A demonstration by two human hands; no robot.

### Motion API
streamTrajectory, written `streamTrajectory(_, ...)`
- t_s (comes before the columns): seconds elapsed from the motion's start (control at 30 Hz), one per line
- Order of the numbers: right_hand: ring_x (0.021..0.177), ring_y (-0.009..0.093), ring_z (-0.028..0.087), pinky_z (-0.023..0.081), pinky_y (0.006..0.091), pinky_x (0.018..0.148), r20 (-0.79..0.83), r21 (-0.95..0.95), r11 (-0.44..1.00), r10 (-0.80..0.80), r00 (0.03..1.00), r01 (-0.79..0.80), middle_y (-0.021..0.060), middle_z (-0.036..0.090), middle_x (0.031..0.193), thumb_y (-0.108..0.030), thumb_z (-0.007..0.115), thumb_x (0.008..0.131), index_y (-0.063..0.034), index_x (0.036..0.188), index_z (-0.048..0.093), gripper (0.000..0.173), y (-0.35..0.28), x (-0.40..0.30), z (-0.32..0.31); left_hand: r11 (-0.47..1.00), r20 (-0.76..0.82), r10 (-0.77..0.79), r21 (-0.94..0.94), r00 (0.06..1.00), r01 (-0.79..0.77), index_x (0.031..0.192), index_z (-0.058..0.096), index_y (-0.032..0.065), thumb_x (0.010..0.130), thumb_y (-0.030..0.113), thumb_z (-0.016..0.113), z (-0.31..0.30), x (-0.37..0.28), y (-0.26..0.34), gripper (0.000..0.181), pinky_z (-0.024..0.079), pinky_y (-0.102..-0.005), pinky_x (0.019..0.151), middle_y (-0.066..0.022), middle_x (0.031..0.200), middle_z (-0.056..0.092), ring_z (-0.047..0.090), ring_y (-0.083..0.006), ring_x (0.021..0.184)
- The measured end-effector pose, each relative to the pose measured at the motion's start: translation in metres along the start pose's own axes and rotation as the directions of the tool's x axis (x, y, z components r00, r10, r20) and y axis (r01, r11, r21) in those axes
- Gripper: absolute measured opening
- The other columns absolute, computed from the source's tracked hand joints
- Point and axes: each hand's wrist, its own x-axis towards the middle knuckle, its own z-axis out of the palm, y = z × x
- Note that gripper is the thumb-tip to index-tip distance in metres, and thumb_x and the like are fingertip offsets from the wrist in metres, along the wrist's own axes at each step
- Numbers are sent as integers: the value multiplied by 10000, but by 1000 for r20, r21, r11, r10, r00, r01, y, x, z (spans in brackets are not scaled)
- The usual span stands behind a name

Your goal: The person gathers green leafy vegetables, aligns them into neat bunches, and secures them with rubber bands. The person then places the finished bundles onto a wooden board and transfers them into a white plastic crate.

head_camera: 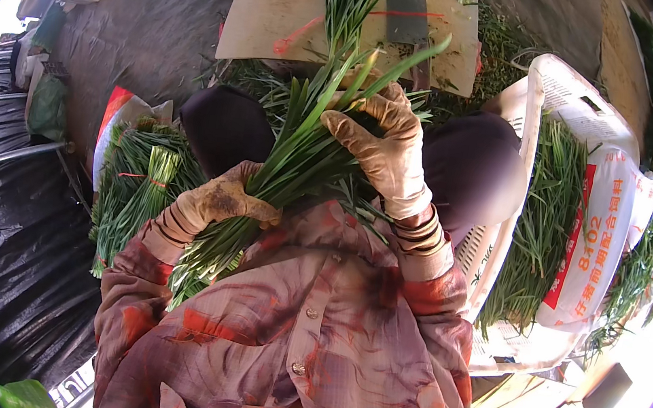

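Note:
My left hand (236, 196), in a soiled light glove, is closed round the lower part of a bunch of long green leafy stalks (301, 158), seemingly garlic chives. The bunch lies slantwise before my chest, its pale ends at the lower left. Near the leaf tips, my gloved right hand (381, 131) has thumb and fingers curled about some blades, one of them broad with a yellowish tip beside it. Beyond my knees, more green leaves (348, 5) rest on a pale board (284, 3), along with a wide-bladed cleaver (408, 12) and a red tie (298, 35).
To my left, tied green bundles (148, 188) lie piled by a printed sack. At right stands a white plastic basket (534, 107) with loose greens (537, 230) and a white printed sack (597, 237). Black plastic sheeting (9, 250) covers the far left. Cut leaves litter the ground beyond the board.

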Motion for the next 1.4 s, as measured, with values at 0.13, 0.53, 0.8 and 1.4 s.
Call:
streamTrajectory(0.13, 1068, 265, 577, 459, 361, 907, -83, -193, 968, -177, 981, 159, 88, 643, 1039, -9, 760, 738, -30, 902, 692, 179, 15, 0, 4, 1000, -7, 1, -31, 1000, -2, 1009, 643, 11, 754, 26, 776, 2, 0, -1, 288, 543, -259, 649, -74, 799, 689, 667, -154, 703)
streamTrajectory(0.53, 692, 166, 599, 494, 288, 658, -248, -542, 836, -59, 967, -88, 68, 621, 747, 7, 718, 784, -8, 784, 624, 95, -31, -2, -82, 997, -80, 62, -50, 995, -66, 1149, 615, -44, 705, 65, 801, -6, -21, -10, 494, 519, -288, 609, -79, 753, 661, 632, -170, 667)
streamTrajectory(0.8, 998, 252, 627, 488, 332, 878, 175, -473, 875, -22, 984, 104, 117, 647, 1062, -123, 844, 651, -15, 966, 663, 379, -59, -23, -80, 998, -130, 46, -24, 990, -49, 1000, 631, 17, 762, 19, 762, -7, -24, -9, 271, 544, -275, 641, -80, 804, 680, 648, -142, 697)
streamTrajectory(1.4, 804, 294, 578, 491, 421, 817, 83, -914, 377, -182, 980, 147, 98, 566, 810, -53, 626, 808, -113, 922, 622, 128, 51, -10, -41, 983, -26, 176, 47, 984, -175, 936, 639, 12, 746, 46, 767, -4, -17, -9, 231, 525, -268, 610, -72, 773, 675, 641, -141, 662)
